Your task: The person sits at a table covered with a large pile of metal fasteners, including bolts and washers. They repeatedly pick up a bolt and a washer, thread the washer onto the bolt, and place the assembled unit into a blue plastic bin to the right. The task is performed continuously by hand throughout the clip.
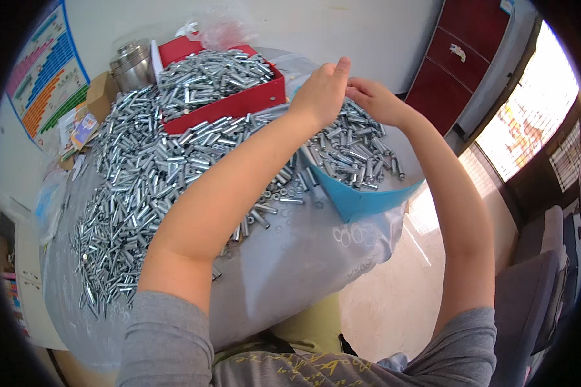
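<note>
Above the far part of a blue box, my hands are raised close together. My left hand has its thumb up and its other fingers curled out of sight behind it. Facing it, my right hand has its fingers bent and drawn together, pointing left. Whatever the two hold is hidden or too small to make out. Slim silvery metal pieces with a thicker end partly fill the blue box. Left of it, a large heap of short metal tubes covers the table, partly behind my left forearm.
A red box heaped with metal tubes stands at the back of the round table, which has a clear plastic cover. Behind are a metal canister and a crumpled plastic bag. A dark chair stands at the right.
</note>
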Motion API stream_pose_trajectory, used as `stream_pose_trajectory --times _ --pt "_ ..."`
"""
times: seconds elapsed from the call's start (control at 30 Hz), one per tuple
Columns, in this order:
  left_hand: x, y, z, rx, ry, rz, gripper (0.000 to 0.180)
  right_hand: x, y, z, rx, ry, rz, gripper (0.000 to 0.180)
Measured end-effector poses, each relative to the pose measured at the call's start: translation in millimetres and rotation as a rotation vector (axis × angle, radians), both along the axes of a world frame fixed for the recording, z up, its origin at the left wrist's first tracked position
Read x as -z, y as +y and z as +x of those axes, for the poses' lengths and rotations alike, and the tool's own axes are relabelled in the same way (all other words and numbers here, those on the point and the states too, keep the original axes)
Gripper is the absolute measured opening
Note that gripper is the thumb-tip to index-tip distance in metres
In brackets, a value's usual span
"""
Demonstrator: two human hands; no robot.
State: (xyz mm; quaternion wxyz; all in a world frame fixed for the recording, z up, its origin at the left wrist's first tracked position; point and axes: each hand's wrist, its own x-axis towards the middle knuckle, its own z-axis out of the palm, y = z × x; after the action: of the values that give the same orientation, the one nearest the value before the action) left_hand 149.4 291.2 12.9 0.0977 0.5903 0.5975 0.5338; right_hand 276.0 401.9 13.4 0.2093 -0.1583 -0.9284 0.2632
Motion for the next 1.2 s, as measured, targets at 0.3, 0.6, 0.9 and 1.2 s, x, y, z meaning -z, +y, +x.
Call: stream_pose_trajectory --times 0.3,0.6,0.9,1.2 --pt "-49 -149 -73 -0.466 0.424 -0.009 0.071 -33 -179 -113 -0.33 0.321 -0.462 0.024" --pt "-9 -270 -142 -0.71 0.279 -0.018 0.062 21 -271 -235 -0.198 0.461 -0.551 0.035" --pt "6 -281 -154 -0.719 0.214 0.047 0.061 9 -290 -229 -0.066 0.243 -0.355 0.05" --pt "9 -280 -151 -0.775 0.275 0.096 0.057 12 -278 -227 -0.148 0.293 -0.683 0.045"
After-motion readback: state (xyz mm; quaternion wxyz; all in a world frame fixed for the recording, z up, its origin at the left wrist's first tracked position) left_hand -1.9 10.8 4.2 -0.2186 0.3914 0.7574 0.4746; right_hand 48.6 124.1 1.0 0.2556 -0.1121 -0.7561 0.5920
